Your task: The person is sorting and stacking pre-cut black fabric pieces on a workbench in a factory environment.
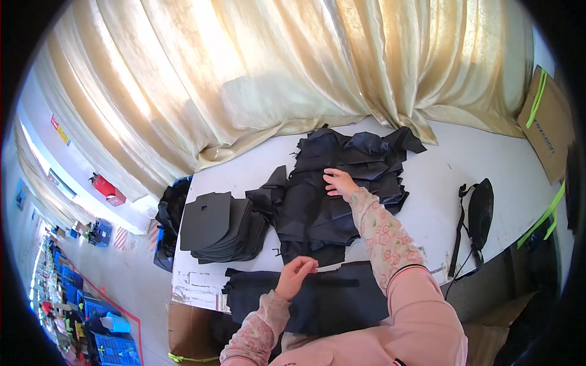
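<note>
My right hand (339,183) reaches over a loose, layered heap of black fabric pieces (312,215), its fingers apart and at the top layers. My left hand (296,276) is above the near edge of the table, thumb and fingers drawn together; whatever is in them, if anything, is too small to make out. Beneath it lies a flat, wide black fabric piece (348,297) along that edge, partly overhanging. Left of the heap stands a neat stack of dark panels (210,222) with rounded corners, the top one showing a small slot.
The white table (433,177) has worn edges. On its right lies a black pouch-like item with straps (481,210). Cream curtains (281,79) hang along the back. A cardboard box (545,125) stands at the far right, and a blue crate with black material (171,213) at the left.
</note>
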Motion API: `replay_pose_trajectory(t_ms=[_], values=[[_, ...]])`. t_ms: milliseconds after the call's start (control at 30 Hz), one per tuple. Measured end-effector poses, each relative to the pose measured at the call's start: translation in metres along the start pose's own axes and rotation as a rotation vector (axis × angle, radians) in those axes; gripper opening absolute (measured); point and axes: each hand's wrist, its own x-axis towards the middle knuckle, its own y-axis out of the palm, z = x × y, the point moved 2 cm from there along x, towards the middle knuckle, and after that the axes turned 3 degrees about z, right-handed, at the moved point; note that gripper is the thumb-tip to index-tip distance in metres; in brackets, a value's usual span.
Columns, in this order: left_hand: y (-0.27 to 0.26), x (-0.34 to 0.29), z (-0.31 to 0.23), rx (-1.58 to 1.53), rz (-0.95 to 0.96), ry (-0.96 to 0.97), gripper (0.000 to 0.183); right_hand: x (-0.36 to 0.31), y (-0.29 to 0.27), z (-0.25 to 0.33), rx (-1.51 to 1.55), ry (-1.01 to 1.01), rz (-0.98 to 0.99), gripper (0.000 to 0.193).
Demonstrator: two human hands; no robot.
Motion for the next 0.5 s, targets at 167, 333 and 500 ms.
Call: replay_pose_trajectory(t_ms=[167,333,500], values=[[-0.022,-0.018,0.015,-0.040,-0.093,-0.079,0.021,0.023,0.014,-0.010,0.260,0.107,0.045,0.034],[-0.041,-0.015,0.014,-0.143,-0.266,-0.132,0.021,-0.012,0.051,-0.007,0.272,-0.108,0.137,0.020],[-0.069,0.017,0.000,-0.320,-0.431,0.083,0.029,-0.158,0.095,0.033,0.211,-0.175,0.406,0.027]])
